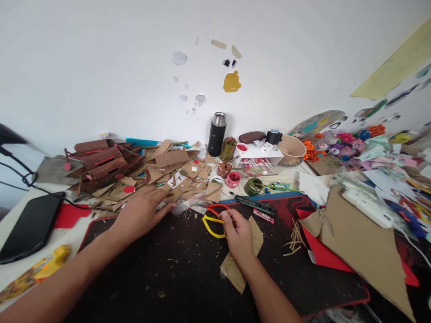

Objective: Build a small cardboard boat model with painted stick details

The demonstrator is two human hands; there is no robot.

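Observation:
Scissors with one red and one yellow handle loop (212, 233) lie over the black mat, blades pointing left toward the scraps. My right hand (237, 233) pinches the handle end between thumb and fingers. Below that hand rests a strip of brown cardboard (235, 278), partly covered by my wrist. My left hand (143, 211) reaches flat with fingers stretched out at the near edge of a heap of cardboard scraps (191, 179). A crumpled clear plastic piece (186, 204) lies just right of its fingertips, partly over the scissor blades.
A brown cardboard boat model (104, 163) stands back left, above a black phone (32, 226). Behind the mat (161, 278) are a black flask (217, 134), paint jars (232, 179) and a utility knife (256, 205). A large cardboard sheet (363, 242) and a power strip (367, 207) lie right.

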